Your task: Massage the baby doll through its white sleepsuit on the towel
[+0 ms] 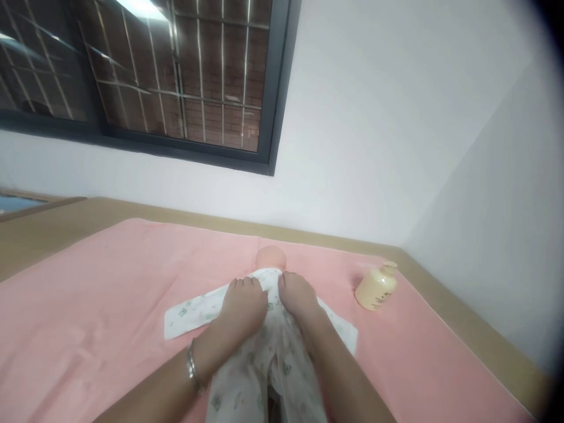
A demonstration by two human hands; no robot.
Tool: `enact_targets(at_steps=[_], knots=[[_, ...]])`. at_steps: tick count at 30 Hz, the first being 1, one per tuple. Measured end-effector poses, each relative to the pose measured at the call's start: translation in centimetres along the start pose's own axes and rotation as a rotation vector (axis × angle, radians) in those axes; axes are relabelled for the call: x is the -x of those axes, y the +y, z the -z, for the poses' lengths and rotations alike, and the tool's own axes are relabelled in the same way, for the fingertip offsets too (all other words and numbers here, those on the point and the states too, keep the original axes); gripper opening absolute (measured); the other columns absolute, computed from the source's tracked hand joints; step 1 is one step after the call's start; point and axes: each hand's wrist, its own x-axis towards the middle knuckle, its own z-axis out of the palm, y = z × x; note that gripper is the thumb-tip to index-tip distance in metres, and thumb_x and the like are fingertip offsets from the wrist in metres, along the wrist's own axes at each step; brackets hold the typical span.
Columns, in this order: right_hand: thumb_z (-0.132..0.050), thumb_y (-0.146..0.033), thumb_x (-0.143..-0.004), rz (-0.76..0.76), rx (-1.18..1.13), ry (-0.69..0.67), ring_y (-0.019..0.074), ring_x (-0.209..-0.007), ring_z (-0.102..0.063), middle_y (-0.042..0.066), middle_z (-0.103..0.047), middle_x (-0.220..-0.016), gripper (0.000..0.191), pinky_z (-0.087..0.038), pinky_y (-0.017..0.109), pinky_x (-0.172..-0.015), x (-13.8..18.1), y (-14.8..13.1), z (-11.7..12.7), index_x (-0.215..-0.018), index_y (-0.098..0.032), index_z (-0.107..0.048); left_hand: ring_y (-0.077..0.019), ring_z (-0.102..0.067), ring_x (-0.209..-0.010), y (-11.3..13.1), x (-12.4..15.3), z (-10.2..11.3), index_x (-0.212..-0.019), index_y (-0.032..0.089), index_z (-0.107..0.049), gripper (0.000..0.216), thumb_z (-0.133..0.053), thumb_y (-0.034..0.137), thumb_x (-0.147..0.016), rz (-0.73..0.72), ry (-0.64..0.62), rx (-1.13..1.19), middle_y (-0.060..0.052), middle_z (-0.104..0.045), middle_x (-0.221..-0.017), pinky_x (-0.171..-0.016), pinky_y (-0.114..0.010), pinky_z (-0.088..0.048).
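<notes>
A baby doll lies on a pink cloth with its bald, smooth head at the far end; its face does not show. It is dressed in a white baby onesie with small green prints, sleeves spread to both sides and legs reaching toward me. My left hand, a silver bracelet on its wrist, is closed on the onesie at the doll's left-side shoulder in view. At the opposite shoulder, my right hand has its fingers curled round the fabric close to the neck. The fingertips are partly hidden.
A pale yellow pump bottle stands on the pink cloth to the right. The cloth covers a tan surface with white walls behind and at right. Above is a dark-framed window with metal bars.
</notes>
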Motion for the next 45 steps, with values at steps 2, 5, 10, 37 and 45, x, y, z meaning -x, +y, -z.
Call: enact_targets(at_steps=[2,5,10,37,45], knots=[[-0.022,-0.033,-0.098,-0.016,-0.024,-0.002,0.0251,-0.092,-0.063,0.017,-0.067,-0.097,0.049,-0.043,0.032,-0.076,-0.3,0.0,-0.2,-0.101,-0.011,-0.066,-0.0325,-0.059,-0.092,-0.1,-0.4,-0.2,-0.099,0.006,-0.063,0.048,-0.029,0.039,-0.094,0.056,0.007,0.025,-0.021,-0.064,-0.095,-0.084,-0.044,-0.04],[-0.02,-0.04,-0.097,-0.059,-0.089,-0.024,0.026,-0.091,-0.063,0.017,-0.068,-0.097,0.055,-0.044,0.033,-0.075,-0.9,0.3,-0.7,-0.099,-0.011,-0.067,-0.0325,-0.059,-0.096,-0.4,-1.5,-0.9,-0.1,0.007,-0.063,0.059,-0.024,0.05,-0.094,0.15,0.028,0.103,-0.02,-0.066,-0.098,-0.095,-0.049,-0.034],[-0.021,-0.052,-0.094,-0.112,-0.212,-0.079,0.0256,-0.085,-0.063,0.014,-0.069,-0.094,0.06,-0.044,0.034,-0.073,-1.9,1.5,-1.3,-0.092,-0.015,-0.068,-0.0314,-0.061,-0.095,-1.0,-2.9,-1.1,-0.096,0.009,-0.065,0.064,-0.024,0.058,-0.09,0.153,-0.038,0.231,-0.018,-0.068,-0.096,-0.095,-0.047,-0.035],[-0.02,-0.057,-0.092,-0.125,-0.215,-0.04,0.0224,-0.078,-0.061,0.011,-0.069,-0.088,0.061,-0.039,0.03,-0.065,-2.7,2.3,-2.6,-0.085,-0.019,-0.066,-0.0287,-0.066,-0.087,-3.4,-4.5,-3.0,-0.095,0.021,-0.067,0.072,-0.025,0.078,-0.08,0.255,-0.176,0.618,-0.01,-0.071,-0.096,-0.074,-0.036,-0.046],[-0.021,-0.058,-0.092,-0.123,-0.226,-0.037,0.0225,-0.078,-0.061,0.011,-0.069,-0.087,0.06,-0.039,0.03,-0.064,-2.6,2.4,-2.7,-0.084,-0.019,-0.066,-0.0289,-0.066,-0.087,-3.5,-4.6,-3.3,-0.097,0.022,-0.067,0.072,-0.025,0.078,-0.08,0.262,-0.165,0.605,-0.01,-0.071,-0.097,-0.075,-0.036,-0.046]])
